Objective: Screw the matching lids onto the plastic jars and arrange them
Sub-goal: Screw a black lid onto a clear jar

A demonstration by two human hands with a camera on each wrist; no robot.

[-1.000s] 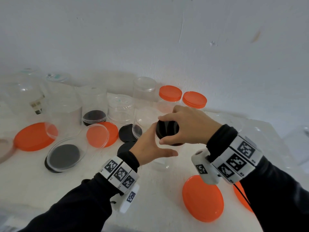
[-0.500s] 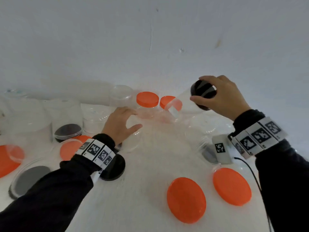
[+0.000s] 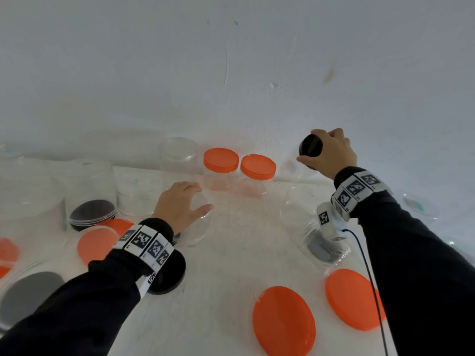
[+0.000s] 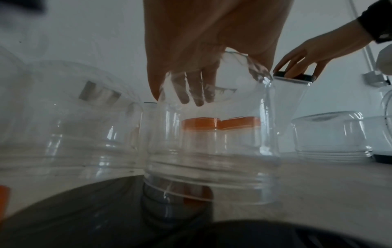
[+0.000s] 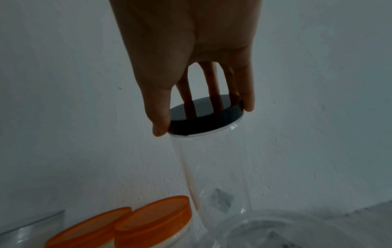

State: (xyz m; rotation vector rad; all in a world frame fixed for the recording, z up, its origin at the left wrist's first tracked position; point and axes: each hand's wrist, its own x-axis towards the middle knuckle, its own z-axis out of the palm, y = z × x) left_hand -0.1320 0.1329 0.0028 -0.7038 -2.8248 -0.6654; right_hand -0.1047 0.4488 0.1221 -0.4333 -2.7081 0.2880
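Clear jars and loose lids on a white tabletop point(image 3: 231, 265)

A tall clear jar point(image 5: 214, 176) with a black lid point(image 5: 203, 115) screwed on stands upright beside two orange-lidded jars point(image 3: 221, 173). Upturned clear jars point(image 4: 212, 142) stand near; loose orange lids point(image 3: 284, 321) and a black lid point(image 3: 169, 276) lie flat.

Plain indoor room: bare white wall point(image 3: 231, 60), white tabletop point(image 3: 226, 291).

Black lid point(image 3: 310, 149), orange lids point(image 3: 221, 160), checkered wristbands point(image 3: 356, 192).
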